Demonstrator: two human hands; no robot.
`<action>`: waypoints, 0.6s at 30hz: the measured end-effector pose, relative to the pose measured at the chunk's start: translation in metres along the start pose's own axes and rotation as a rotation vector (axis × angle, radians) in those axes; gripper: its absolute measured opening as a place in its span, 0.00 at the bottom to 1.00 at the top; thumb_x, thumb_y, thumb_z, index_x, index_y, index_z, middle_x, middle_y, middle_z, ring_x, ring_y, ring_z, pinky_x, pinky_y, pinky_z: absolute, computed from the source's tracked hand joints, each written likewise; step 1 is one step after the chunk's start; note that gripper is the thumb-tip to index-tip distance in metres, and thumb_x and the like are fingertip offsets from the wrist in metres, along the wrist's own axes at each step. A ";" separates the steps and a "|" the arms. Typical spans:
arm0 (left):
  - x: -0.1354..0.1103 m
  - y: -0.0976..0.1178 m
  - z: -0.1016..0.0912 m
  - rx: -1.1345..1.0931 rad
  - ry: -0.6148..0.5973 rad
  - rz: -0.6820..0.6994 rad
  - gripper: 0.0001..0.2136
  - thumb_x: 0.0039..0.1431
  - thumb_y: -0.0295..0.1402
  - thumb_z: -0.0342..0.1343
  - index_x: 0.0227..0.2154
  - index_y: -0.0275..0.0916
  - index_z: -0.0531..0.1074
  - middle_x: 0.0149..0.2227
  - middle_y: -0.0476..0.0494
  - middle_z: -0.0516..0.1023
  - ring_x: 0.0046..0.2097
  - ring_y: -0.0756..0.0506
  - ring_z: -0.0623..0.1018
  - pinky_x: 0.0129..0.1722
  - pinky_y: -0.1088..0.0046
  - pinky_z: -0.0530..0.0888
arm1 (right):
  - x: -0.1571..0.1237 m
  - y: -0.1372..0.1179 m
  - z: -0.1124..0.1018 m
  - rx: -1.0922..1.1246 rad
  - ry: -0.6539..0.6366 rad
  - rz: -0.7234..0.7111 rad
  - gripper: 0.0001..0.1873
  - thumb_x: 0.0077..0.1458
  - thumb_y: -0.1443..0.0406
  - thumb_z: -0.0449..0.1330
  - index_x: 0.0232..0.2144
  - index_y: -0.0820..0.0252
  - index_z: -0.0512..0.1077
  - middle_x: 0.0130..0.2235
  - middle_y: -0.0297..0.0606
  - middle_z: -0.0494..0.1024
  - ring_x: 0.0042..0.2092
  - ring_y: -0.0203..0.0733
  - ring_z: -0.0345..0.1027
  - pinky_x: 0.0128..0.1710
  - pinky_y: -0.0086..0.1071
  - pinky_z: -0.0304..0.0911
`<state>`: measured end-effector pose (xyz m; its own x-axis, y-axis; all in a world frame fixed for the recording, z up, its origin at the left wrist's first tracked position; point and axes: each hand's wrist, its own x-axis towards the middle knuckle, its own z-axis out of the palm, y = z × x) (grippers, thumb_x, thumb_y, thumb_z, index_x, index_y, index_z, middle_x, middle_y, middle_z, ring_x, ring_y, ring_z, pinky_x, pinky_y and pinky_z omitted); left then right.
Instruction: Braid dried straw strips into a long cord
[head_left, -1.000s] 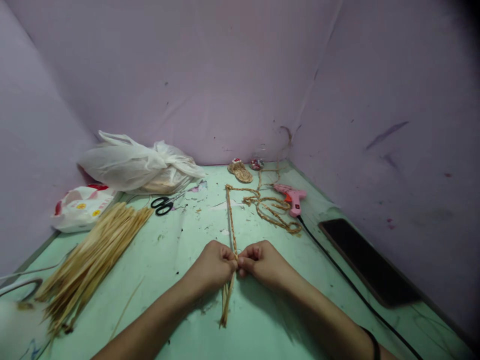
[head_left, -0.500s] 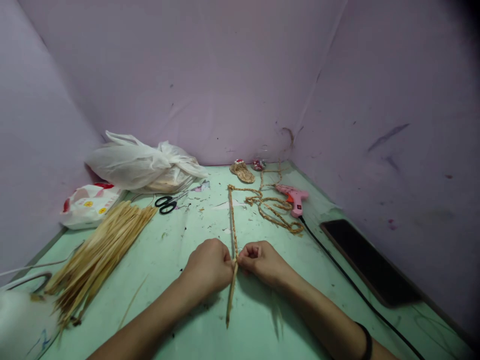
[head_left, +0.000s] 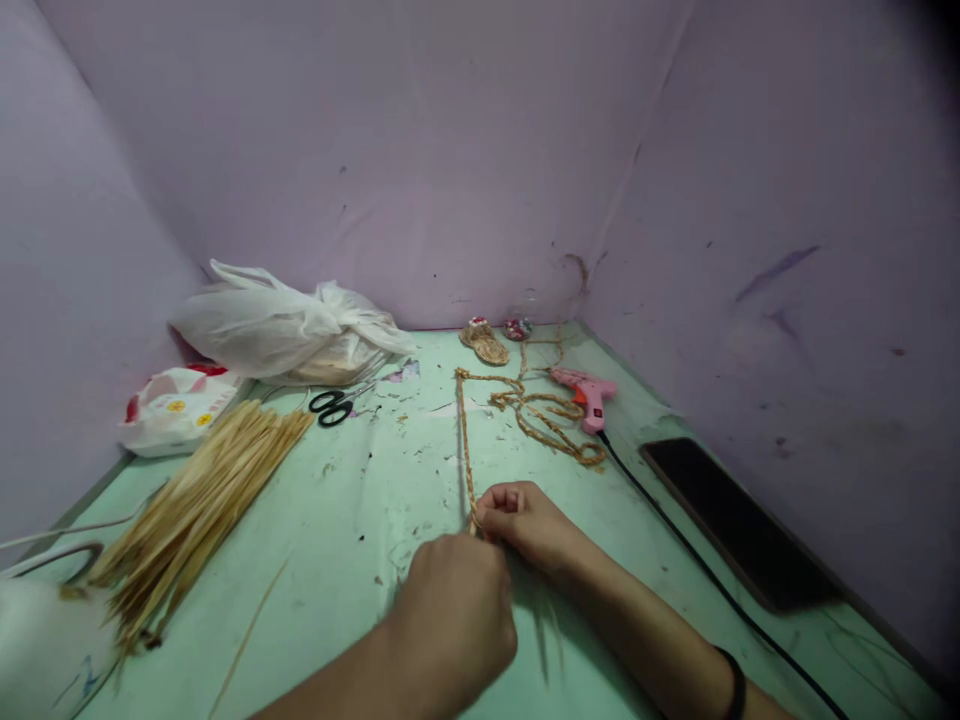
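A long braided straw cord [head_left: 465, 450] runs from the table's back down to my hands. My right hand [head_left: 525, 520] is closed in a pinch on the cord's near end. My left hand [head_left: 457, 615] is a fist just in front of it, raised toward me and covering the loose strands; what it holds is hidden. The cord's far part lies coiled [head_left: 544, 415] by a pink glue gun [head_left: 586, 395].
A bundle of straw strips [head_left: 195, 505] lies at left, with black scissors [head_left: 336, 405], a white plastic bag [head_left: 285, 325] and a printed packet [head_left: 176, 408] behind it. A black phone [head_left: 739, 520] and the gun's black cable [head_left: 712, 590] lie at right. Purple walls enclose the green table [head_left: 360, 500].
My left hand has pulled back toward me and to the right, now covering the loose straw ends that showed below the hands. My right hand stays pinched on the cord.
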<state>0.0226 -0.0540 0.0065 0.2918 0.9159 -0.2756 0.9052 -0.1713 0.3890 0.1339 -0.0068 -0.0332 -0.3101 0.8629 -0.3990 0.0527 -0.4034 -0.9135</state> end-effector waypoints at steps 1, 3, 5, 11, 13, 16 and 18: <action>0.004 -0.004 -0.007 -0.045 0.020 -0.038 0.11 0.49 0.32 0.46 0.22 0.34 0.72 0.23 0.38 0.73 0.27 0.45 0.72 0.27 0.72 0.64 | 0.000 0.000 -0.001 -0.001 -0.004 0.003 0.03 0.33 0.69 0.56 0.14 0.64 0.65 0.13 0.28 0.64 0.17 0.26 0.51 0.18 0.23 0.45; 0.013 -0.014 -0.021 -0.206 0.138 -0.110 0.12 0.49 0.33 0.46 0.20 0.34 0.71 0.22 0.41 0.72 0.25 0.48 0.71 0.25 0.75 0.63 | -0.002 -0.003 -0.001 -0.011 -0.015 0.005 0.03 0.33 0.68 0.57 0.15 0.64 0.65 0.13 0.27 0.63 0.16 0.25 0.49 0.17 0.23 0.43; 0.022 -0.023 -0.030 -0.519 0.115 -0.264 0.10 0.49 0.31 0.45 0.26 0.34 0.71 0.24 0.44 0.73 0.19 0.52 0.68 0.19 0.78 0.60 | -0.004 -0.006 -0.002 -0.028 -0.030 0.003 0.04 0.33 0.68 0.56 0.14 0.65 0.65 0.13 0.27 0.62 0.16 0.24 0.47 0.17 0.24 0.41; 0.035 -0.038 -0.022 -1.322 -0.461 -0.370 0.07 0.48 0.26 0.48 0.25 0.27 0.69 0.24 0.40 0.73 0.15 0.56 0.66 0.13 0.83 0.61 | -0.005 -0.008 -0.001 0.022 -0.131 -0.034 0.06 0.36 0.66 0.56 0.15 0.63 0.63 0.14 0.30 0.65 0.18 0.29 0.57 0.20 0.24 0.48; 0.036 -0.040 -0.016 -1.395 -0.472 -0.362 0.06 0.47 0.27 0.50 0.22 0.28 0.68 0.20 0.43 0.71 0.16 0.55 0.67 0.15 0.82 0.64 | -0.003 -0.006 -0.002 -0.030 -0.114 -0.042 0.06 0.37 0.66 0.56 0.16 0.64 0.64 0.14 0.29 0.65 0.18 0.28 0.55 0.20 0.24 0.47; 0.037 -0.038 -0.013 -1.283 -0.324 -0.362 0.04 0.44 0.27 0.53 0.19 0.30 0.67 0.14 0.49 0.66 0.13 0.55 0.64 0.12 0.81 0.62 | 0.000 -0.004 -0.006 -0.177 -0.080 -0.064 0.06 0.39 0.67 0.55 0.17 0.64 0.64 0.15 0.28 0.63 0.18 0.26 0.49 0.19 0.24 0.44; 0.037 -0.035 -0.012 -1.135 -0.239 -0.378 0.05 0.42 0.27 0.53 0.16 0.32 0.64 0.11 0.50 0.64 0.11 0.54 0.62 0.10 0.80 0.59 | 0.000 -0.003 -0.008 -0.272 -0.086 -0.088 0.05 0.41 0.68 0.54 0.17 0.65 0.65 0.16 0.29 0.63 0.19 0.27 0.49 0.19 0.23 0.45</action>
<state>-0.0022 -0.0098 -0.0065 0.2263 0.7293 -0.6457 0.1960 0.6152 0.7636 0.1411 -0.0033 -0.0314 -0.4033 0.8575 -0.3193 0.2706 -0.2215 -0.9369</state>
